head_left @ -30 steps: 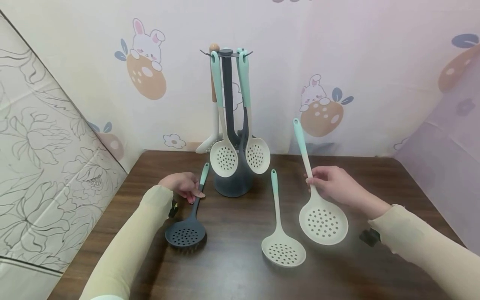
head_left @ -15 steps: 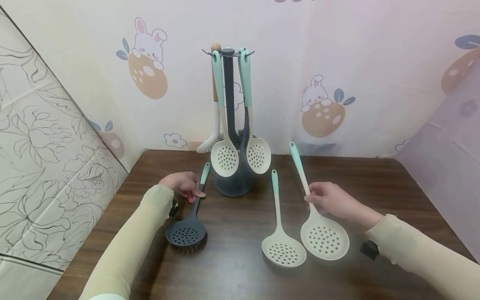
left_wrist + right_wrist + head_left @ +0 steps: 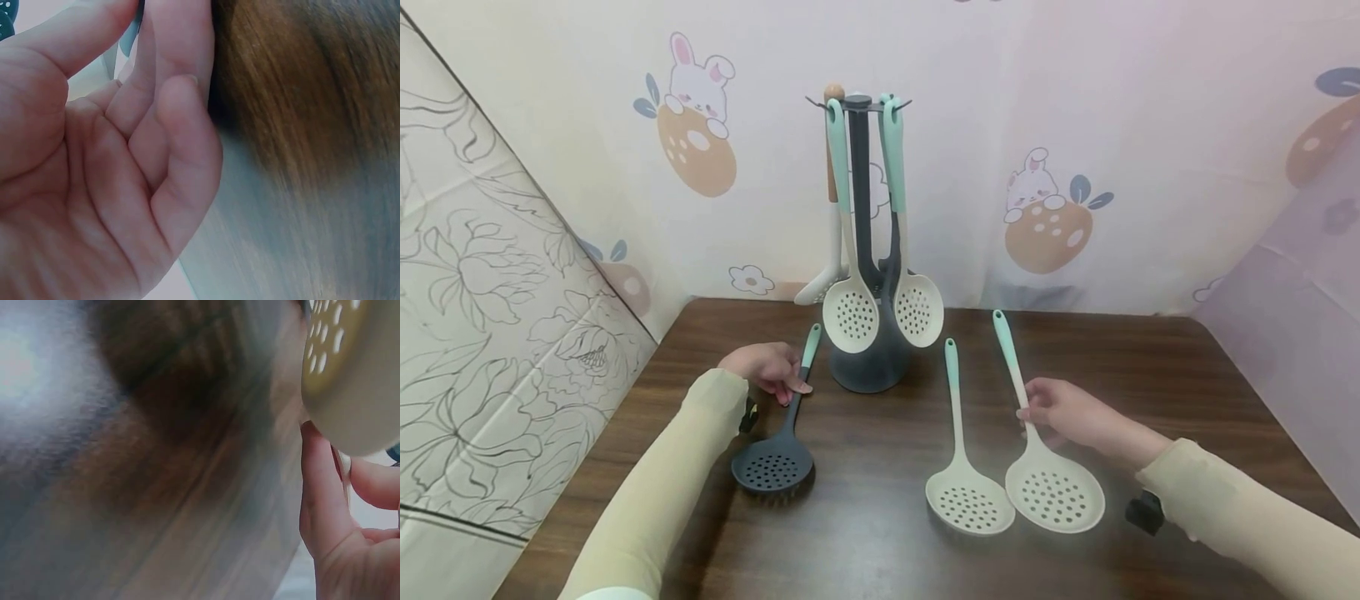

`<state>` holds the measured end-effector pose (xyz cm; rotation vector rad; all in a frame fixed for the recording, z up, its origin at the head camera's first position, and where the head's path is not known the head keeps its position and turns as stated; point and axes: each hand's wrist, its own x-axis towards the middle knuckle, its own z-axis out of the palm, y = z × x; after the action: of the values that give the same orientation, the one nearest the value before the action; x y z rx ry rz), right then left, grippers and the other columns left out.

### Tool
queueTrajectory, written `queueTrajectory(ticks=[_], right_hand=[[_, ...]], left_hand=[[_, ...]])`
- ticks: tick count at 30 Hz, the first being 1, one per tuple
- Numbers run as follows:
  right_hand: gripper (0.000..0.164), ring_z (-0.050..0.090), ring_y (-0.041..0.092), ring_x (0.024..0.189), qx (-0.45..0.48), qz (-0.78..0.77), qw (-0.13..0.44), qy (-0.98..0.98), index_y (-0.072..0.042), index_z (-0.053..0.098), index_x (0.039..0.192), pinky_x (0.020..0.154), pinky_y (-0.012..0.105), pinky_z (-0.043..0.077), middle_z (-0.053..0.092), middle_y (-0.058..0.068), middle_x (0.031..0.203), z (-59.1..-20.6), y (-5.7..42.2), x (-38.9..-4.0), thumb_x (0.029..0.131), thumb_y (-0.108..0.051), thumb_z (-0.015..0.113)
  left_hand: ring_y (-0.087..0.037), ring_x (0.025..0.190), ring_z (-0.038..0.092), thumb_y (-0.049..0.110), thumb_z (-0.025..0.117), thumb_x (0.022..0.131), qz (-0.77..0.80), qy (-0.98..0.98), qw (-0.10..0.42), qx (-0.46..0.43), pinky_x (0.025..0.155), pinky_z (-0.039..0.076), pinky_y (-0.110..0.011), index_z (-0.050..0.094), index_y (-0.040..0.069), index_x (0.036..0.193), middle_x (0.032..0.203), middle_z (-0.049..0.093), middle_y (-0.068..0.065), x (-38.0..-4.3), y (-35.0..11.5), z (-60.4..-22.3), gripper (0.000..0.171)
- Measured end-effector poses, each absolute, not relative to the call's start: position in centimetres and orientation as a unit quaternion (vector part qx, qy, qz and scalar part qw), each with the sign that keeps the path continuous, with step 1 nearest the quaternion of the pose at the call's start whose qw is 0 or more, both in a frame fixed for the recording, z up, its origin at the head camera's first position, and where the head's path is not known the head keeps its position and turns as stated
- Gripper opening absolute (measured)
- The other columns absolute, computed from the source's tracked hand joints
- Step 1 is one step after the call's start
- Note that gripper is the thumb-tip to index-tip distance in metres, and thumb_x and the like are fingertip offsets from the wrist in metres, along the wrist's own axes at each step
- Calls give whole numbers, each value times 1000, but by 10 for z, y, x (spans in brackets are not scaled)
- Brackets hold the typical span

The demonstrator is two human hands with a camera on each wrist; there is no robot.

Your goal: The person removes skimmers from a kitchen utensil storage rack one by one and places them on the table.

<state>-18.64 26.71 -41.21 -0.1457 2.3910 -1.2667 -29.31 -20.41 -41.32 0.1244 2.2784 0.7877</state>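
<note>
My right hand (image 3: 1067, 414) pinches the pale neck of a cream skimmer (image 3: 1055, 493) with a mint handle tip, low over the table at the right. The skimmer's perforated bowl also fills the top right of the right wrist view, above the thumb and fingers (image 3: 325, 494). Just left of it lies a second, similar cream skimmer (image 3: 970, 504), the bowl rims meeting in the head view. On the left, my left hand (image 3: 767, 372) holds a dark grey skimmer (image 3: 772, 463) by its shaft between thumb and fingers. The left wrist view shows curled fingers (image 3: 187, 150), hiding most of that shaft.
A dark utensil stand (image 3: 865, 373) rises at the back middle. From it hang two cream slotted spoons, one at left (image 3: 852, 315) and one at right (image 3: 919, 310), plus other utensils behind. The brown wooden table (image 3: 865, 550) ends against a patterned wall covering (image 3: 955, 167).
My right hand has come down and nearer with its cream skimmer, whose bowl now sits right beside the second cream one. The left hand and dark skimmer have stayed put.
</note>
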Motion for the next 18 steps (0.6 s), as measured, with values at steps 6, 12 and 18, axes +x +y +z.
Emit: queueTrajectory(ticks=[6, 12, 18], right_hand=[[33, 68, 27, 89, -50, -459, 230, 857, 7, 50, 122, 69, 45, 58, 64, 14, 95, -417, 274, -182, 97, -9, 63], [33, 68, 27, 87, -48, -462, 239, 853, 7, 51, 120, 67, 45, 58, 64, 14, 93, -424, 276, -178, 95, -9, 65], [32, 67, 26, 84, -46, -458, 245, 853, 7, 53, 116, 68, 45, 57, 65, 13, 90, -427, 272, -173, 94, -12, 67]], left_hand=[[-19, 69, 68, 27, 82, 83, 306, 882, 354, 45, 71, 53, -33, 67, 2, 87, 76, 70, -9, -294, -203, -411, 30], [-20, 70, 68, 29, 82, 83, 304, 883, 355, 44, 71, 52, -34, 68, 2, 88, 76, 70, -9, -295, -205, -412, 30], [-19, 70, 68, 29, 81, 84, 299, 882, 360, 47, 70, 51, -33, 67, 3, 87, 76, 70, -8, -294, -204, -412, 30]])
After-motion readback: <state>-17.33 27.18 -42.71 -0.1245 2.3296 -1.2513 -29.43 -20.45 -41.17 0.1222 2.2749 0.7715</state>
